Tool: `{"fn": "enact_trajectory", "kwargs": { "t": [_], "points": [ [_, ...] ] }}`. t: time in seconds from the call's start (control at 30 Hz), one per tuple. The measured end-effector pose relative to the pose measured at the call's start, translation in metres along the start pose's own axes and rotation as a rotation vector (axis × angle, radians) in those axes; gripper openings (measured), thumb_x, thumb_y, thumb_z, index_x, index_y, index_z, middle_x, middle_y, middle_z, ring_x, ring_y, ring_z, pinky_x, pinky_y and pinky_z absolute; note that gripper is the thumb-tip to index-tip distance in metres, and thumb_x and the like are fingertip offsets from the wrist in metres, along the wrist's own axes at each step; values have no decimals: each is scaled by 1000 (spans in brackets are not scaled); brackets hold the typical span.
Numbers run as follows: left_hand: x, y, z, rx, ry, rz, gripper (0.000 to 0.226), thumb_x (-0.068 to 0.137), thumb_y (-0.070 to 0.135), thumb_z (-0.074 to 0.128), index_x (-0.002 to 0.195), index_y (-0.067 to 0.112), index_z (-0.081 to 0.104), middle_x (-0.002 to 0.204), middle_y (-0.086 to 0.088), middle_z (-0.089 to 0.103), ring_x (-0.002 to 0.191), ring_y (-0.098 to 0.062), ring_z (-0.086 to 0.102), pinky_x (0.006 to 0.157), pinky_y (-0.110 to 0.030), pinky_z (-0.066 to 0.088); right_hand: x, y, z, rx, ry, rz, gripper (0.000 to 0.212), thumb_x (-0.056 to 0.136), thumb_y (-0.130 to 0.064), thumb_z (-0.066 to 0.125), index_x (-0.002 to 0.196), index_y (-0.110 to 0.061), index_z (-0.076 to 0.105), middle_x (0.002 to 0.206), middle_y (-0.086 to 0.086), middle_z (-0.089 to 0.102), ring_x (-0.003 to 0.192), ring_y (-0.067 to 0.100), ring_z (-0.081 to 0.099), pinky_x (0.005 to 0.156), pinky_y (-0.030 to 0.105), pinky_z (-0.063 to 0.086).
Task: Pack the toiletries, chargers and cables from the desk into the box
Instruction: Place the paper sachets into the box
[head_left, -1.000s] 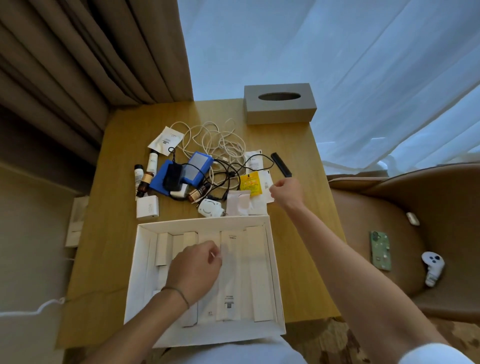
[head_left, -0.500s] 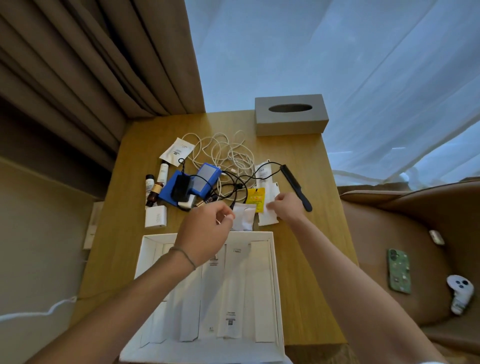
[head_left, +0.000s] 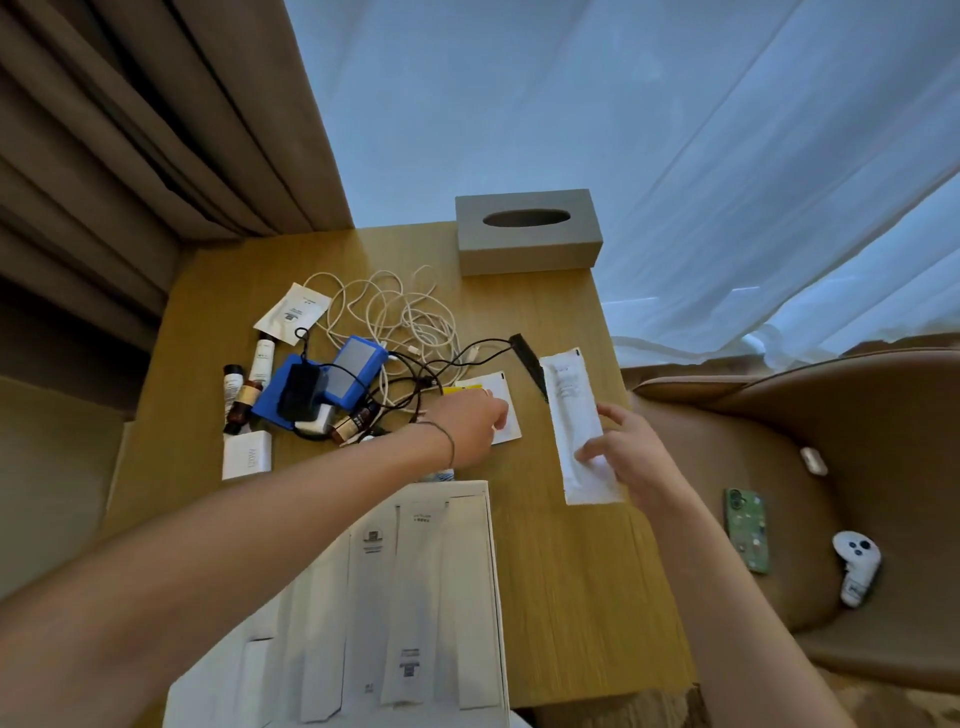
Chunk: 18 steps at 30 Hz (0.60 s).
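Desk (head_left: 561, 571), left to right: small bottles (head_left: 244, 395); blue charger (head_left: 332, 384) amid tangled cables (head_left: 395, 312); box (head_left: 493, 597) at near edge, packets inside. Left hand (head_left: 475, 421) on flat sachets (head_left: 501, 410), grip hidden. Right hand (head_left: 631, 457) grasps long white packet (head_left: 574, 421) above desk.
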<state>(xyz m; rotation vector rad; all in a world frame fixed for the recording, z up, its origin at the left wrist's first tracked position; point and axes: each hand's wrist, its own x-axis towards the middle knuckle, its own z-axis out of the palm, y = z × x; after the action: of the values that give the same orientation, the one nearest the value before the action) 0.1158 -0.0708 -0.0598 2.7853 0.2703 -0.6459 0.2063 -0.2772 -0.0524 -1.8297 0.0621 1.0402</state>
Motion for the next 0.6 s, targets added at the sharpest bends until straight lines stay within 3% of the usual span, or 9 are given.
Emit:
{"fn": "enact_trajectory", "kwargs": {
  "t": [0.07, 0.17, 0.3, 0.37, 0.5, 0.6],
  "points": [
    [17, 0, 5, 226, -15, 127, 46, 90, 8, 63, 133, 21, 53, 133, -9, 52, 119, -26, 52, 90, -38, 52, -5, 5, -5, 5, -12, -11, 59, 78, 11, 68, 127, -20, 59, 122, 5, 67, 113, 31, 64, 96, 52, 54],
    [40, -4, 7, 528, -33, 276, 71, 81, 11, 75, 143, 18, 43, 146, -15, 42, 134, -30, 40, 100, -40, 49, -11, 8, -5, 35, -22, -14, 46, 78, 10, 68, 109, -24, 66, 114, 3, 71, 104, 25, 68, 79, 38, 56],
    [58, -7, 4, 671, -83, 350, 85, 73, 16, 81, 145, 18, 37, 149, -15, 39, 134, -30, 39, 104, -43, 45, -17, 9, 1, 32, -17, -26, 47, 82, -1, 72, 124, -19, 63, 114, 0, 70, 101, 21, 68, 72, 33, 55],
    [63, -8, 3, 689, -76, 389, 80, 74, 17, 80, 143, 19, 38, 143, -12, 44, 128, -28, 42, 102, -40, 44, -20, 8, 5, 42, -3, -26, 44, 82, -3, 74, 123, -17, 64, 112, 3, 72, 101, 26, 69, 78, 39, 57],
    [65, -5, -5, 691, -53, 417, 47, 81, 22, 71, 123, 19, 50, 115, -4, 63, 107, -24, 54, 99, -41, 42, -27, 1, 13, 51, 11, -68, 37, 81, -4, 75, 116, -15, 68, 105, 9, 74, 96, 31, 70, 82, 46, 59],
    [62, -5, -10, 578, -5, 368, 35, 80, 21, 71, 112, 22, 55, 101, 1, 64, 97, -21, 56, 99, -40, 40, -35, -3, 20, 79, 4, -139, 39, 81, -5, 77, 117, -18, 69, 105, 6, 74, 95, 30, 71, 80, 46, 60]
  ]
}}
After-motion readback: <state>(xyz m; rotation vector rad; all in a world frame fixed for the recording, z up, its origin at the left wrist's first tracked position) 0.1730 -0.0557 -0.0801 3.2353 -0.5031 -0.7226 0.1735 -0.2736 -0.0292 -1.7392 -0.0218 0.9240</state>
